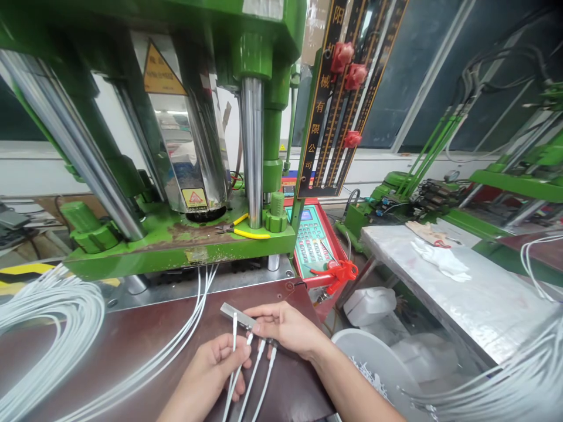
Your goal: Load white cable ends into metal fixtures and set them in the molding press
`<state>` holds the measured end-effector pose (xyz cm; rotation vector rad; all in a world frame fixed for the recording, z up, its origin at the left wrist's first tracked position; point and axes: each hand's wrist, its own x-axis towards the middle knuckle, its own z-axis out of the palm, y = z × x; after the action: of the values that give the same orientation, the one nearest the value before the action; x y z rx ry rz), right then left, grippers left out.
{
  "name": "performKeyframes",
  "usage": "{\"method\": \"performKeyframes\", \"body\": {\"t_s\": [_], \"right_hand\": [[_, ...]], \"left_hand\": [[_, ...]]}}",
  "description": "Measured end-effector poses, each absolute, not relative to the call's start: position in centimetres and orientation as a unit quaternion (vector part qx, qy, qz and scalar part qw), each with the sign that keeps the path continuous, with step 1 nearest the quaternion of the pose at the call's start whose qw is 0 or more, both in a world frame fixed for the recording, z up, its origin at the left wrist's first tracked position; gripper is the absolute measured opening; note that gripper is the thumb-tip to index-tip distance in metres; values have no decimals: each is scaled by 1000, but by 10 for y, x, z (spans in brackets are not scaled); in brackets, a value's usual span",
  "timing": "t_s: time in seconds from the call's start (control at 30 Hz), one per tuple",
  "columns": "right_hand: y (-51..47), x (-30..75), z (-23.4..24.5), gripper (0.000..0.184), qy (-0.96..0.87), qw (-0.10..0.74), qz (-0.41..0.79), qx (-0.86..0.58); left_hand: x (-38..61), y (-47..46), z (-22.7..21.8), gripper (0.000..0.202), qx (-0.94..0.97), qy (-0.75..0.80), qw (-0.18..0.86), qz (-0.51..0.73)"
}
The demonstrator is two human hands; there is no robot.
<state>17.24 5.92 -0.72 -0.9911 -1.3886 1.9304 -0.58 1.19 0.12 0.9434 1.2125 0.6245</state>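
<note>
Far left, one big coil of white cables (83, 299), too many to count, lies over the brown board (189, 293). Bare board shows right of it, crossed by a few loose strands. My left hand (222, 363) pinches at least one of four plug-ended cables (256, 366). My right hand (288, 328) pinches one flat metal bar (237, 315), plugs right beside it. The board's right edge passes under my right forearm. Past it: one grey bin (349, 341), white scraps (368, 378) inside; one white jug (369, 306), contents can't tell; side table (396, 252), open space at its near edge.
</note>
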Motion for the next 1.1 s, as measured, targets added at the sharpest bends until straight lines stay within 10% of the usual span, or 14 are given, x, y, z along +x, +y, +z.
{"method": "performKeyframes", "body": {"t_s": [0.37,1.1], "right_hand": [[60,177,-10,45,-524,280,704,-389],[56,172,-7,52,-543,293,697,-366]], "left_hand": [[-20,12,7,54,565,620,510,191],[-12,16,5,44,479,619,579,227]]}}
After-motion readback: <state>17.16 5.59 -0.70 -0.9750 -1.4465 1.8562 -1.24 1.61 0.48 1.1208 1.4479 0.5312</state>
